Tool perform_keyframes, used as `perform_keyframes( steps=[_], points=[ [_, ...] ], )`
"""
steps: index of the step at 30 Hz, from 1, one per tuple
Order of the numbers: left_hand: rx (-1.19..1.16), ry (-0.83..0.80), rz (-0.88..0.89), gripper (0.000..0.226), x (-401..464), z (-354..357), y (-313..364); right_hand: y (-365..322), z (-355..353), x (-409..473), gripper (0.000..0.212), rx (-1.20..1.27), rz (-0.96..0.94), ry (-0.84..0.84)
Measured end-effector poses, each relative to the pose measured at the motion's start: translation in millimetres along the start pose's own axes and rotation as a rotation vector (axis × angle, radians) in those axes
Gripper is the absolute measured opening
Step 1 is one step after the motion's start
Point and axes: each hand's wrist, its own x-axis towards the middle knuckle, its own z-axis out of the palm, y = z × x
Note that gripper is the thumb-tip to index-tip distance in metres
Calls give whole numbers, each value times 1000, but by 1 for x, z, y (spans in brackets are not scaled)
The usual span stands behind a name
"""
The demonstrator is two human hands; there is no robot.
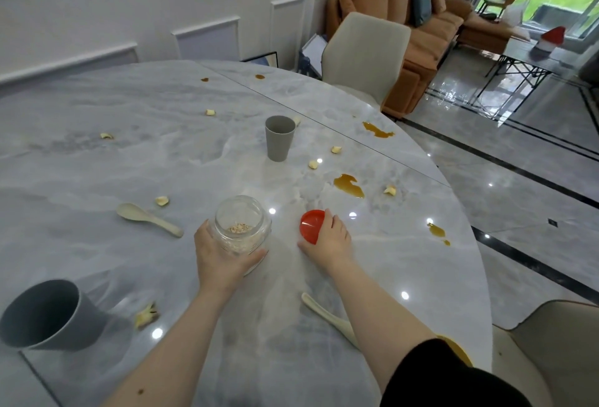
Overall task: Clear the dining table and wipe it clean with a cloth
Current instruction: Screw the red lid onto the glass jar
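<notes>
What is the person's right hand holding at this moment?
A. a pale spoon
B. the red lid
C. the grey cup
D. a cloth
B: the right hand has its fingers curled over the red lid, tilted up off the table, while the left hand holds the open glass jar.

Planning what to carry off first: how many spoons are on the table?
2. One spoon lies left of the glass jar. The other spoon lies near the table's front edge, partly under the right forearm. More could be out of view.
</notes>
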Motion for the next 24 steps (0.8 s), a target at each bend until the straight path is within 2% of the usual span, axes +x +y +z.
perform_keyframes(
  steps=[3, 6, 11, 17, 24],
  points=[
    [29, -10, 17, 107, 2, 3, 2, 1, 3, 2, 93, -19, -23, 64],
    [82, 1, 36, 96, 4, 6, -1, 2, 4, 3, 93, -4, -15, 101],
    [79, 17, 12, 92, 3, 9, 0, -4, -2, -3, 97, 243, -13, 125],
    [31, 72, -85, 85, -16, 1, 9, -22, -29, -22, 93, 357, -307, 135],
    [56, 23, -98, 87, -38, -22, 11, -54, -70, -60, 97, 80, -646, -65]
  ],
)
